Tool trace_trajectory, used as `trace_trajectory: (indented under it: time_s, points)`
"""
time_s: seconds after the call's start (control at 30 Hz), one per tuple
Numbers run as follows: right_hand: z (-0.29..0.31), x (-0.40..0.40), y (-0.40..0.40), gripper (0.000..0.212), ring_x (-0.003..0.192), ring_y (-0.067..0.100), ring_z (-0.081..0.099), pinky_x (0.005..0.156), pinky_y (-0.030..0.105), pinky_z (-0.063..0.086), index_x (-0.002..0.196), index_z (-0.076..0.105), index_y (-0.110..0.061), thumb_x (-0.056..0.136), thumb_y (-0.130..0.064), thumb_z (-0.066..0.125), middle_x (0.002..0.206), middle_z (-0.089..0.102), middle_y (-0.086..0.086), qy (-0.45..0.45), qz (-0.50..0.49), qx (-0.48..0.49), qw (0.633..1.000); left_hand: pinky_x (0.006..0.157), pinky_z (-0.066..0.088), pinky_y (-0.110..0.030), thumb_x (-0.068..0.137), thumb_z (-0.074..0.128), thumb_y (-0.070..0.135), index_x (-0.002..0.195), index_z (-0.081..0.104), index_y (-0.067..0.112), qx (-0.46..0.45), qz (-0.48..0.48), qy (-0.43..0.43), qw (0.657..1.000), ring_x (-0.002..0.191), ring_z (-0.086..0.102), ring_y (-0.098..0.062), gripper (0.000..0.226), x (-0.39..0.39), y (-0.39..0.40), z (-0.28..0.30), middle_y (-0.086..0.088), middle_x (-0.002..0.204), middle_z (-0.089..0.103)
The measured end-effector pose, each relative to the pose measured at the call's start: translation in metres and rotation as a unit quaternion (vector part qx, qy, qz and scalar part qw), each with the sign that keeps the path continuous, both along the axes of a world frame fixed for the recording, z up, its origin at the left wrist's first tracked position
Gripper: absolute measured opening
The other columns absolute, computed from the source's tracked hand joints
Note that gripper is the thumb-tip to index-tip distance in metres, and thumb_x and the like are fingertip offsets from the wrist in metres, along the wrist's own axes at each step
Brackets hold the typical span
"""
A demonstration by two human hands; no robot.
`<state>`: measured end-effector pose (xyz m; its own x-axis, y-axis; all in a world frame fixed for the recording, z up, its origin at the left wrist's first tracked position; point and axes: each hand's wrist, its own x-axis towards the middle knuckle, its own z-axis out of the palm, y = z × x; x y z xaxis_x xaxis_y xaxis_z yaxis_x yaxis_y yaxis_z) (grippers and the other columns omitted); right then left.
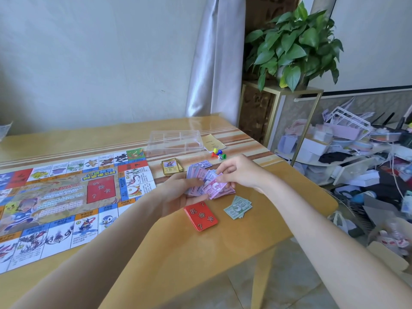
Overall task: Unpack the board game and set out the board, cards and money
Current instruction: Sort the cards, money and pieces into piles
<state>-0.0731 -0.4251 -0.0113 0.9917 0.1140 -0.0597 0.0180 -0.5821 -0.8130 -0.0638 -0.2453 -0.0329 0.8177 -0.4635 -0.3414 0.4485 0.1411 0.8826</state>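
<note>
the board (66,201) is already unfolded and lies flat along the left of the table (178,253), so that part looks done. far right of it sits the clear plastic tray (174,142), which looks empty, with a yellowish sheet (213,142) just beside it and the little coloured pawns and a die (218,153) near that. the cards are out too: a red stack (200,216) near the hands and a yellow-edged stack (171,167) farther off. what's left seems to be the money. the left hand (178,192) grasps a fanned bundle of purple and pink notes (207,184) from below, and the right hand (238,172) pinches a pink note on top of it. only a small green pile (237,207) lies sorted, near right, with one purple note (201,164) beyond the hands.
</note>
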Motion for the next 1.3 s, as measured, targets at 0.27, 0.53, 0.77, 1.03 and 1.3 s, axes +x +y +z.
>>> trace_trajectory:
  time_s: [0.27,0.53,0.77,1.03,1.3]
  points:
    - [0.005,0.008,-0.001,0.016,0.041,0.006,0.048,0.046,0.020,0.038,0.088,0.063,-0.009,0.078,-0.003,0.073,0.051,0.059,-0.006,0.003,-0.023,-0.009,1.000,0.047,0.052,-0.014,0.083,0.064,-0.002,0.094,0.059,0.008,0.083,0.033,-0.060,0.994,0.065,0.063,-0.011,0.015,0.011,0.005,0.000,-0.005,0.081,0.063]
    - [0.010,0.013,-0.008,0.008,0.040,0.001,0.052,0.043,0.019,0.039,0.085,0.060,-0.015,0.090,-0.010,0.058,0.072,0.063,0.004,-0.085,-0.080,-0.168,0.979,0.045,0.050,-0.013,0.079,0.069,-0.001,0.101,0.059,0.002,0.096,0.063,-0.063,0.991,0.067,0.058,-0.010,0.024,0.016,0.007,0.000,-0.004,0.077,0.059]
    - [0.010,0.023,0.007,0.021,0.049,0.009,0.051,0.051,0.019,0.040,0.079,0.069,-0.011,0.087,-0.030,0.064,0.057,0.061,-0.002,-0.041,-0.005,-0.047,0.998,0.045,0.049,-0.013,0.078,0.071,0.004,0.108,0.059,-0.001,0.093,0.071,-0.069,0.991,0.066,0.060,-0.013,0.032,0.030,0.003,0.002,-0.008,0.082,0.063]
    - [-0.003,0.082,0.010,0.014,0.045,0.011,0.045,0.035,0.015,0.030,0.089,0.065,-0.001,0.082,-0.012,0.070,0.057,0.055,0.003,0.013,-0.186,0.077,0.979,0.045,0.050,-0.013,0.090,0.056,0.003,0.099,0.058,0.000,0.045,0.102,-0.067,0.992,0.060,0.070,-0.010,0.009,0.064,0.020,0.002,-0.005,0.072,0.072]
    - [-0.022,0.128,0.019,0.017,0.043,0.012,0.043,0.035,0.020,0.028,0.068,0.056,-0.005,0.078,-0.005,0.069,0.057,0.056,0.005,0.119,-0.196,-0.035,0.973,0.044,0.049,-0.014,0.089,0.058,0.004,0.100,0.058,0.006,0.055,0.134,-0.048,0.988,0.062,0.069,-0.007,0.011,0.094,0.029,-0.013,-0.008,0.092,0.070]
